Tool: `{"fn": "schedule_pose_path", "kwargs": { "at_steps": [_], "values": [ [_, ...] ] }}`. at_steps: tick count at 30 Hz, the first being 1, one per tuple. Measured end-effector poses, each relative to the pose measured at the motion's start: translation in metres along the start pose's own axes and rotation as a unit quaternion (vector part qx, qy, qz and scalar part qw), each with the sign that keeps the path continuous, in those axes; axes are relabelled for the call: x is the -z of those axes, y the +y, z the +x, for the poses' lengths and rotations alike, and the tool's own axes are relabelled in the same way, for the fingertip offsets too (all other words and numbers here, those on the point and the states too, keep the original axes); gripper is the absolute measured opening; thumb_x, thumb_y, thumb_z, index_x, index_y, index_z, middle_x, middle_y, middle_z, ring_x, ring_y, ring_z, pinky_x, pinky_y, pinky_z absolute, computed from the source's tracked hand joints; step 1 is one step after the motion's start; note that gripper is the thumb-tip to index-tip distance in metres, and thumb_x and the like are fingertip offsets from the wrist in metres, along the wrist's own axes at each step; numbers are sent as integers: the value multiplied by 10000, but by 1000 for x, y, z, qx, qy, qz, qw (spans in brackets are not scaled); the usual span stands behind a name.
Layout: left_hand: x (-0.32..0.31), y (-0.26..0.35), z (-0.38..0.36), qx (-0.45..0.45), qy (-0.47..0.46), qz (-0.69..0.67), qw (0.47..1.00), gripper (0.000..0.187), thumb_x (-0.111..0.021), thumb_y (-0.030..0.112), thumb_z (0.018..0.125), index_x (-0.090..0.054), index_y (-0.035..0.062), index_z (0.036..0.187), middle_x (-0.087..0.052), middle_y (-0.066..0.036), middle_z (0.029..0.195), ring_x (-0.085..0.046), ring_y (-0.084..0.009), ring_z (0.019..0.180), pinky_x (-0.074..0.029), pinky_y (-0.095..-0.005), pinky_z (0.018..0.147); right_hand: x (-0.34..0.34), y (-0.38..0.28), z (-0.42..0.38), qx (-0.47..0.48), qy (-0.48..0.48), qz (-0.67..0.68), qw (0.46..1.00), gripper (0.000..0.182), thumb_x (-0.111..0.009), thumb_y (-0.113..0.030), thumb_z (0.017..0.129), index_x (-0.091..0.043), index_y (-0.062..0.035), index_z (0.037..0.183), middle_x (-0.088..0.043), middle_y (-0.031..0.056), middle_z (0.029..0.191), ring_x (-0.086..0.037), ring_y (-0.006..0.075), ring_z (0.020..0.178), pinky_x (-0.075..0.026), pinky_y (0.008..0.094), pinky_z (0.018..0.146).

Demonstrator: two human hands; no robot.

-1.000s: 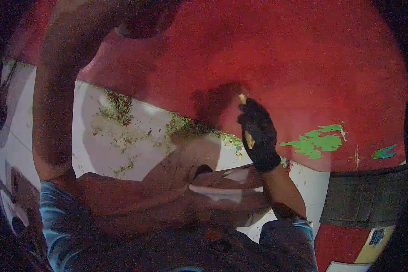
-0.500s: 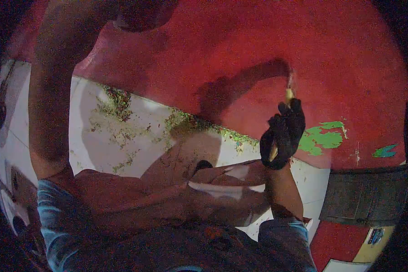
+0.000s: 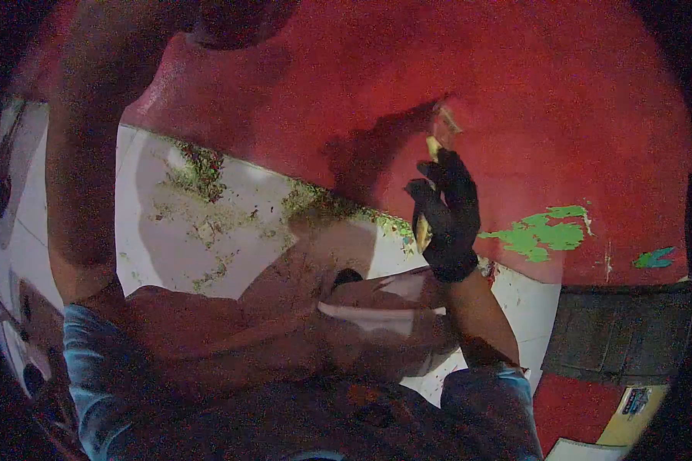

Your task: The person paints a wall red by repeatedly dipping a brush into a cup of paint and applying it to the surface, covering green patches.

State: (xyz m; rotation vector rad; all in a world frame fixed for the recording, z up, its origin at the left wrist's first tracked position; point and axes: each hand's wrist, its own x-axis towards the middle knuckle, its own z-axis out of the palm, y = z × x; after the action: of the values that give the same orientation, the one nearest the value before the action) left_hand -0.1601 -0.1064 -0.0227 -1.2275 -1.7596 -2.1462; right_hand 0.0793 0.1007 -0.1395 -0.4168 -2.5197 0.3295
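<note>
My right hand (image 3: 450, 219), in a black glove, is closed around the wooden handle of a scraper (image 3: 445, 127). The blade points up at the red painted wall (image 3: 561, 100); whether it touches the surface I cannot make out. Right of the glove, a ragged green patch (image 3: 546, 234) shows where the red paint is off. My left arm reaches up along the left side. At the top edge my left hand (image 3: 242, 23) is a dark shape close to the wall, its fingers not discernible.
Flakes and debris (image 3: 200, 173) lie along the foot of the wall on the pale floor (image 3: 150, 223). My bent legs (image 3: 284, 330) are below. A dark grey panel (image 3: 623, 330) stands at the right, with a labelled yellowish piece (image 3: 637, 407) under it.
My right hand has moved left with the scraper, and its shadow on the wall has shifted left too. The left arm has barely moved.
</note>
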Motion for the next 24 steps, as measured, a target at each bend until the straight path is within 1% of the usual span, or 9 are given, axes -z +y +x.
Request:
{"fn": "schedule_pose_path", "kwargs": {
  "at_steps": [2,3,5,6,8,12,18,21,24],
  "values": [
    [-4,4,-1,-2,-3,-4,1000,654,-745,195,658,-405,29,1192,-554,-122,1049,-570,-215,901,-474,-348,769,0,-12,4,-63,-1,122,991,319,-644,-13,712,-587,-23,1025,-524,136,1145,-514,257,1027,-472,365,824],
    [0,2,0,-3,-4,-5,1000,658,-746,195,658,-403,29,1194,-552,-123,1053,-569,-216,904,-473,-349,771,1,-14,6,-63,-1,122,991,319,-644,-13,712,-587,-23,1025,-524,136,1145,-514,257,1027,-472,365,824],
    [0,2,0,-5,-5,-7,1000,665,-746,194,657,-398,30,1200,-549,-124,1059,-568,-217,911,-472,-351,775,3,-15,10,124,4,-97,988,231,-657,-32,685,-644,-81,911,-579,120,1069,-519,297,1035,-440,404,857],
    [1,2,-1,-6,-6,-8,1000,668,-746,193,657,-396,31,1203,-548,-125,1063,-567,-218,914,-471,-352,777,1,-16,10,124,4,-96,988,231,-657,-32,685,-644,-81,911,-579,120,1069,-519,297,1035,-440,404,857],
    [3,0,0,-8,-8,-10,1000,675,-747,192,657,-391,32,1208,-545,-126,1070,-565,-219,921,-470,-354,781,-4,-17,8,68,-2,-59,996,236,-664,-42,660,-653,-120,883,-607,112,1012,-520,326,1038,-412,426,882],
    [9,-1,0,-13,-12,-14,1000,689,-748,190,656,-381,33,1219,-539,-129,1083,-561,-222,935,-467,-359,790,-5,-17,11,141,-7,-88,986,241,-669,-42,649,-648,-104,881,-595,118,1051,-527,320,1029,-421,405,874],
    [6,6,-6,-20,-17,-22,999,711,-750,187,655,-367,36,1235,-530,-133,1104,-556,-226,955,-463,-365,802,-16,-23,12,52,5,-32,998,214,-657,-62,682,-644,-103,891,-580,135,1071,-524,312,1035,-426,388,869],
    [6,7,-7,-25,-19,-25,999,721,-751,185,655,-360,38,1243,-526,-135,1114,-553,-228,965,-461,-368,809,-15,-22,13,99,-28,-25,994,218,-646,-73,713,-637,-96,929,-582,132,1057,-519,310,1041,-417,397,881],
    [13,5,-7,-30,-21,-28,999,732,-751,184,655,-352,39,1251,-521,-137,1124,-550,-230,975,-459,-371,815,-15,-23,14,148,-63,-71,984,221,-641,-75,732,-629,-80,952,-573,140,1067,-502,308,1063,-402,395,897]
  ]
}}
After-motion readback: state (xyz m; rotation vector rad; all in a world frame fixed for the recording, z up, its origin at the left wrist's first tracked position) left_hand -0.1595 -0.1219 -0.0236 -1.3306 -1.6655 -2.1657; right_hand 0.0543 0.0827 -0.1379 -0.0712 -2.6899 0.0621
